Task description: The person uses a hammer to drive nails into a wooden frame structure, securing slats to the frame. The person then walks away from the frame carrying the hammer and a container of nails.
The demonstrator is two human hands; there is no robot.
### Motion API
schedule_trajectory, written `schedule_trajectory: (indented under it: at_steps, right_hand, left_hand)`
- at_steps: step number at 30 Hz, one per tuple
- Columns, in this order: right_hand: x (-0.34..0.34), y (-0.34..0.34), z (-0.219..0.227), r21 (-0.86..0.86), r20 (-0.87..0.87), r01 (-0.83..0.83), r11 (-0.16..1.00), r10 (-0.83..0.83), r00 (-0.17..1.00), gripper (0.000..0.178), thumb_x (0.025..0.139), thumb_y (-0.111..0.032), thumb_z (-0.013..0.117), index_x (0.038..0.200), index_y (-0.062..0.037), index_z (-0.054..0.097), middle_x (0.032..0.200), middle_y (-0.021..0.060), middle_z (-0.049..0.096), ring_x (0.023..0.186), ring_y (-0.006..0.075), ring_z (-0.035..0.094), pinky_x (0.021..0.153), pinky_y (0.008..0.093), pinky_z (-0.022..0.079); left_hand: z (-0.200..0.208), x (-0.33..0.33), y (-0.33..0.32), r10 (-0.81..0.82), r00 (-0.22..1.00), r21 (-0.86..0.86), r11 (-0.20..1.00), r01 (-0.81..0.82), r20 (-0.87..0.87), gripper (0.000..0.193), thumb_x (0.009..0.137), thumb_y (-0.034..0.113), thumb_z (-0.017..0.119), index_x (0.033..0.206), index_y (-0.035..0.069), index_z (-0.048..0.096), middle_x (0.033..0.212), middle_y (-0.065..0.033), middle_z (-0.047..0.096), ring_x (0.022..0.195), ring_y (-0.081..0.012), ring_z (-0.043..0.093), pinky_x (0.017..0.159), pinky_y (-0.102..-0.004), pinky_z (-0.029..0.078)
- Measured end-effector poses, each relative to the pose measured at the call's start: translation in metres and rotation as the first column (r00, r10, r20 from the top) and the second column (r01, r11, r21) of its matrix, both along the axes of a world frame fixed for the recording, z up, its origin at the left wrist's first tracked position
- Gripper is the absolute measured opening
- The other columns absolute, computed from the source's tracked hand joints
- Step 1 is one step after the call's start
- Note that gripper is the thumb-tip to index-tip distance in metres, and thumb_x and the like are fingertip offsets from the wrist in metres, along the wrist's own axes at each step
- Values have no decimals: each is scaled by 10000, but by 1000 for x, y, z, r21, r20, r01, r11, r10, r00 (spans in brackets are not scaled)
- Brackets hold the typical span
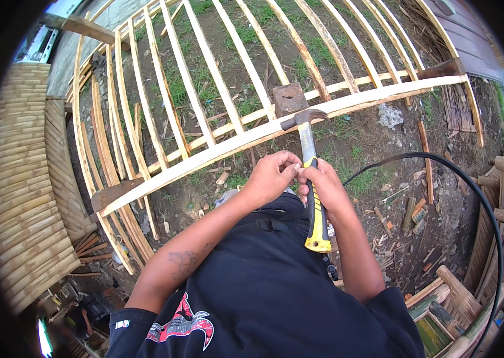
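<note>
My right hand [331,188] is closed around the upper handle of a claw hammer [316,218]. The hammer has a grey metal head and a yellow-and-black handle; its head points away from me, over the near rail of a bamboo frame [222,143]. My left hand [270,177] is beside it, thumb and fingers pinched together close to my right fingertips. Anything between those fingers is too small to make out. The frame is made of several pale slats joined to a long curved rail in front of me. A wooden block [289,99] sits against that rail.
A woven bamboo panel [19,179] stands at the left. A black cable [443,158] arcs across the right side. Grass, dirt and wood scraps [419,215] cover the ground. Bamboo pieces [458,298] are stacked at the lower right. A person is partly visible at the lower left.
</note>
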State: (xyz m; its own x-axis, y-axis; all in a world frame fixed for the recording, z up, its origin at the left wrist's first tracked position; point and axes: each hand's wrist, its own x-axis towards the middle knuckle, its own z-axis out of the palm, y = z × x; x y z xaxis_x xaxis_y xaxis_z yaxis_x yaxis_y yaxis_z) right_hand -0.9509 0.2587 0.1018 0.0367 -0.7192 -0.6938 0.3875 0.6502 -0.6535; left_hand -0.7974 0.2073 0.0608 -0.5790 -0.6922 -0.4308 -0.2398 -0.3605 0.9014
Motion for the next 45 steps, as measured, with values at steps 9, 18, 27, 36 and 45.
schedule_trajectory:
  at_steps: [9, 18, 27, 36, 45]
  right_hand:
    - [31, -23, 12, 56, -43, -393, 918, 396, 917, 123, 876, -145, 570, 808, -70, 501, 685, 9, 522, 546, 80, 531, 447, 261, 465]
    - [109, -34, 19, -251, -153, -775, 579, 767, 623, 513, 855, -118, 532, 1328, 70, 471, 1191, 131, 639, 796, 115, 589, 709, 275, 515]
    - [171, -4, 25, -93, -507, -995, 49, 857, 89, 476, 875, -293, 545, 1191, 63, 544, 1094, 220, 595, 991, 283, 607, 929, 379, 460]
    - [236, 74, 62, -138, -558, -936, -325, 806, -197, 724, 899, -374, 580, 1360, 138, 357, 1264, 337, 486, 1185, 396, 534, 1017, 405, 414]
    - [295, 107, 43, -471, -609, -646, -601, 751, -255, 765, 842, -155, 698, 1464, -44, 267, 1324, 226, 531, 1188, 331, 583, 1021, 430, 450]
  left_hand:
    - [-7, 44, 21, 298, 952, -18, 954, -298, 74, 174, 990, 144, 575, 1045, -15, 618, 895, -44, 668, 758, -78, 632, 683, -251, 535]
    - [2, 109, 56, 782, 623, 265, 605, -751, -19, 318, 1023, 297, 509, 1098, 1, 601, 953, -69, 668, 794, -116, 648, 678, -261, 528]
    - [-6, 157, 122, 936, 333, 506, 343, -791, -113, 351, 980, 342, 576, 1107, 15, 596, 964, -96, 671, 861, -172, 664, 776, -317, 544]
    - [7, 185, 229, 986, -166, 452, -144, -880, -10, 255, 942, 268, 619, 973, 15, 611, 842, -70, 654, 696, -145, 631, 633, -298, 528]
    - [72, 211, 318, 815, -537, 170, -510, -843, -217, 279, 1008, 181, 550, 1229, 11, 569, 1177, -73, 654, 1005, -150, 634, 853, -328, 531]
